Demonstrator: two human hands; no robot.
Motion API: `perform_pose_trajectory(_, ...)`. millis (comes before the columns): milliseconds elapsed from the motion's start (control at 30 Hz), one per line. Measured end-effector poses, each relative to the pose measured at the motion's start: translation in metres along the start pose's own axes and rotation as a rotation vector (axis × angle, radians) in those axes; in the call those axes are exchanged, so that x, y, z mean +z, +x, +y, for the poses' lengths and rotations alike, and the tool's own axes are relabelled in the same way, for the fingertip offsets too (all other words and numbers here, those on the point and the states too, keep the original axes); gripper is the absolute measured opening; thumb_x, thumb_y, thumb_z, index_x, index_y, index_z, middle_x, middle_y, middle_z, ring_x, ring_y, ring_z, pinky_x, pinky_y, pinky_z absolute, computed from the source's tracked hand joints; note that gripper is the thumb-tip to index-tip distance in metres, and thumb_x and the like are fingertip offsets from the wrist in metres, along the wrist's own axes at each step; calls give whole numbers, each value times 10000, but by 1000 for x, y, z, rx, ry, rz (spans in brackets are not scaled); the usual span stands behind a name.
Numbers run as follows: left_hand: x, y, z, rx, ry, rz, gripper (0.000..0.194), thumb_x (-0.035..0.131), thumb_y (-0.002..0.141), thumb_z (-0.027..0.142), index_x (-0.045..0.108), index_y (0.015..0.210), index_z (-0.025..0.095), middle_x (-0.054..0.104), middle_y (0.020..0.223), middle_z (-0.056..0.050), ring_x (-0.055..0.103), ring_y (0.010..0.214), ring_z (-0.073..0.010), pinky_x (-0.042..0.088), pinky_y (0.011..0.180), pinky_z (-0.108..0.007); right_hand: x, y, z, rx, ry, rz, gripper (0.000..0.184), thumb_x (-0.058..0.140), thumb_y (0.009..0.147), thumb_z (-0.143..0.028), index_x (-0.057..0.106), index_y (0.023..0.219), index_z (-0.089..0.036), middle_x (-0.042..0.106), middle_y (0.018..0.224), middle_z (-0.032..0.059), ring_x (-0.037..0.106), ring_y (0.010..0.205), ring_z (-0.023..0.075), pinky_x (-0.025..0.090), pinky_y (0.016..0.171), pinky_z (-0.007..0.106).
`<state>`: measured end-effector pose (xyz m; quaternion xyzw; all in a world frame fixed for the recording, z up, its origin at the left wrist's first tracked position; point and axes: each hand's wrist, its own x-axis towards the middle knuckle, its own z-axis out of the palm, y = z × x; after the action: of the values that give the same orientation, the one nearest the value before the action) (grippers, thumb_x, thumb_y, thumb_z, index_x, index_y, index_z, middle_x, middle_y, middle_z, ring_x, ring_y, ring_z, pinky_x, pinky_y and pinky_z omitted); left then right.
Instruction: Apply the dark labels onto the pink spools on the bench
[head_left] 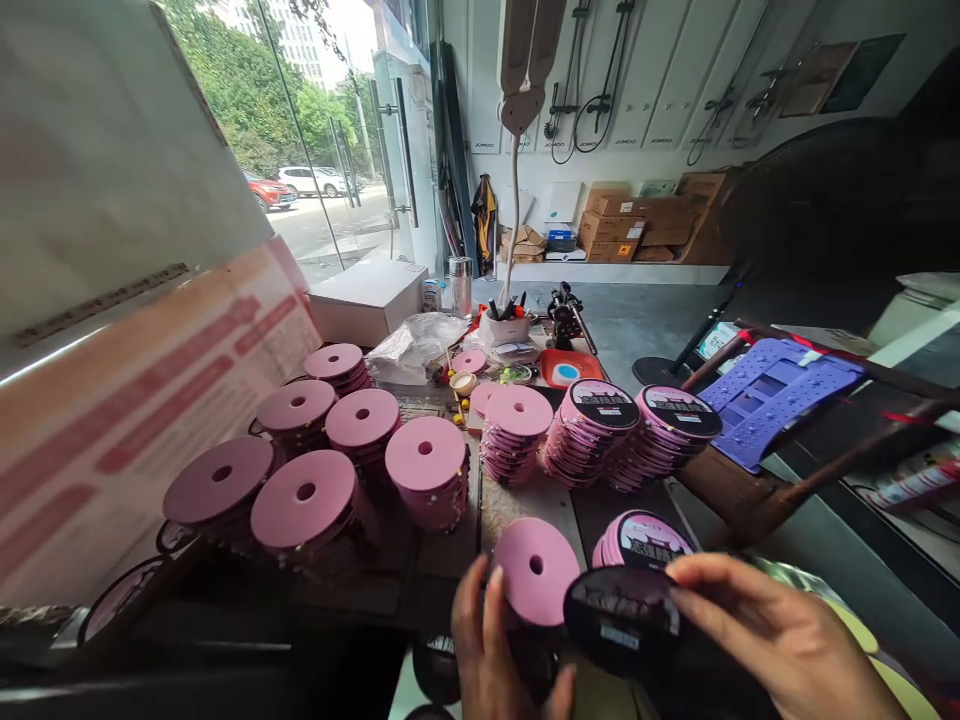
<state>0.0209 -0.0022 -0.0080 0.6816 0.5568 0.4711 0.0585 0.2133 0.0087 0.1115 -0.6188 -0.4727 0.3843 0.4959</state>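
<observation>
The black round label (pixel 622 618) sits at lower centre of the frame, face toward the camera, just right of the pink disc (pixel 535 570), overlapping its edge. The right hand (pixel 780 640) pinches the label's right edge with its fingertips. The left hand (pixel 499 660) grips the disc from below, fingers partly curled. Stacks of pink discs (pixel 360 470) fill the table beyond.

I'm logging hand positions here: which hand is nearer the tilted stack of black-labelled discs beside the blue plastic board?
Right. The right hand, holding a black round label, lies below that stack. The left hand, holding a pink disc, sits farther to the left.
</observation>
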Motion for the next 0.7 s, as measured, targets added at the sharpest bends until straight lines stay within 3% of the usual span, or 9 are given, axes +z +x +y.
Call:
perform_pose_trajectory(67,3,12,-8,-18,85,-105,966,665,623,281,94,1390,145,232,1399,-214,237,1286,-382,328,978,-571,8,18,-11,93,148,40,228,780,501,-388,704,635,-220,704,624,29,644,562,187,539,526,217)
perform_pose_trajectory(133,8,16,-17,-106,116,-195,1046,688,576,219,41,1397,174,292,1380,-196,249,1278,-379,339,976,-577,13,25,-17,131,205,93,248,808,437,-375,709,602,-219,700,615,24,631,575,162,523,549,180)
perform_pose_trajectory(233,15,11,-24,-217,35,-255,1021,662,588,175,36,1394,206,370,1359,-171,332,1247,-351,376,966,-542,16,24,-16,197,237,116,284,826,399,-397,710,593,-225,690,607,16,621,609,148,506,577,156)
perform_pose_trajectory(400,16,5,-30,-230,-67,-278,1016,640,601,157,16,1395,274,391,1384,-124,376,1250,-309,354,996,-525,23,24,-1,326,313,33,317,838,421,-404,705,646,-225,680,645,-4,594,635,132,482,588,168)
perform_pose_trajectory(567,2,-1,-51,-277,-168,-297,1025,657,634,310,-4,1413,232,440,1341,-146,453,1196,-311,428,924,-472,53,26,9,416,362,-131,294,835,442,-364,694,641,-200,659,625,-15,555,605,109,444,574,182)
perform_pose_trajectory(700,-16,-2,-59,-285,-141,-293,1049,678,597,238,25,1417,256,449,1333,-129,412,1232,-324,352,984,-511,79,22,15,421,330,-207,249,808,461,-338,695,623,-186,631,566,-31,495,541,86,409,551,188)
